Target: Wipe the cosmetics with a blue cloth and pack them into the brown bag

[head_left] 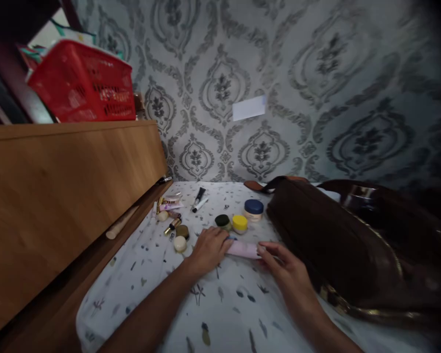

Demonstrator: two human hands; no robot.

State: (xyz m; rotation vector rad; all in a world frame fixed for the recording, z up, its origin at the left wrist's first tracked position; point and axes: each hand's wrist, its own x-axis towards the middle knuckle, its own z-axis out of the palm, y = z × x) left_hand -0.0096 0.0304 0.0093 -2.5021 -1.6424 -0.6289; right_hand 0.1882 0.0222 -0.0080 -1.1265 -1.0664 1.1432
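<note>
A pale pink tube (pixel 243 249) lies sideways between my two hands, low over the patterned white sheet (pixel 220 299). My left hand (pixel 211 247) is closed around its left end, where a bit of blue shows. The fingers of my right hand (pixel 284 264) pinch the other end. Just beyond the tube stand a jar with a dark green lid (pixel 222 220), a jar with a yellow lid (pixel 240 223) and a larger jar with a navy lid (pixel 253 208). Left of my left hand sit a small cream-lidded jar (pixel 180 243) and a brown-lidded jar (pixel 182 231).
Several small cosmetics lie at the left, among them a gold and black tube (pixel 172 226). Farther back are two slim tubes (pixel 199 200). A large dark brown bag (pixel 326 235) fills the right side. At the left, a wooden panel (pixel 69 191) rises beneath a red basket (pixel 91 83).
</note>
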